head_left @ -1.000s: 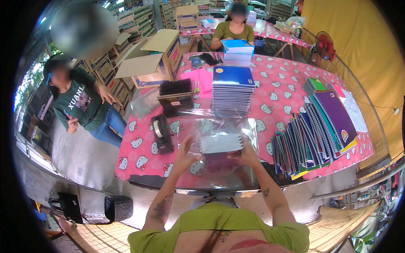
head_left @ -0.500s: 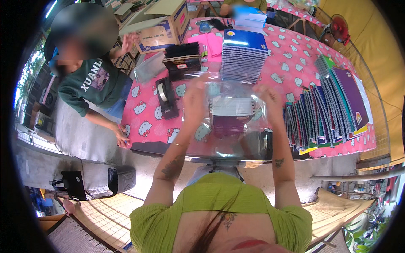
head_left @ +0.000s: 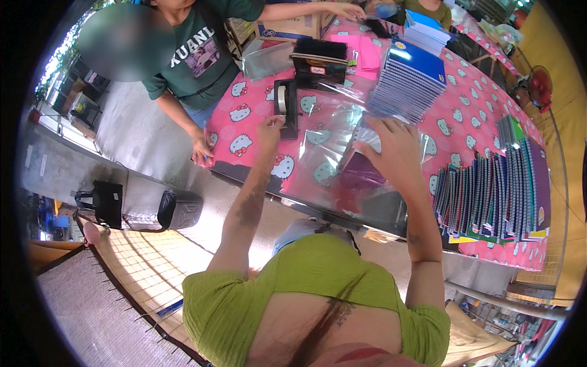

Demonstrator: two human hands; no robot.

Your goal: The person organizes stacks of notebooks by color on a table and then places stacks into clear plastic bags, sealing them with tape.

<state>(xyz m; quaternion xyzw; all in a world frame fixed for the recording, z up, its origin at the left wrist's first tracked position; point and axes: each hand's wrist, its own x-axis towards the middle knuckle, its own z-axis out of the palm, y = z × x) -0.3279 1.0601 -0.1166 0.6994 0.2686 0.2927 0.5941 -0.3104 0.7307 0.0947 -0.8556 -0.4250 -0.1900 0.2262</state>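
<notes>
Pink tabletop (head_left: 227, 131); concrete floor (head_left: 137, 122) left; fan (head_left: 540, 90) far right. Left fingers (head_left: 277, 121): pressed together. Right fingers (head_left: 391, 127): spread over notebook (head_left: 361, 172).

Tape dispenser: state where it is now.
In the head view, the tape dispenser sits left of centre on the pink-covered table, beside the left hand.

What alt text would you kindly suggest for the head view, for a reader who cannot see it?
A person's right hand rests on clear plastic around what looks like a purple notebook; the left hand is at a black tape dispenser. The pink table holds a blue notebook stack and a row of colourful notebooks; a co-worker reaches over it.
</notes>
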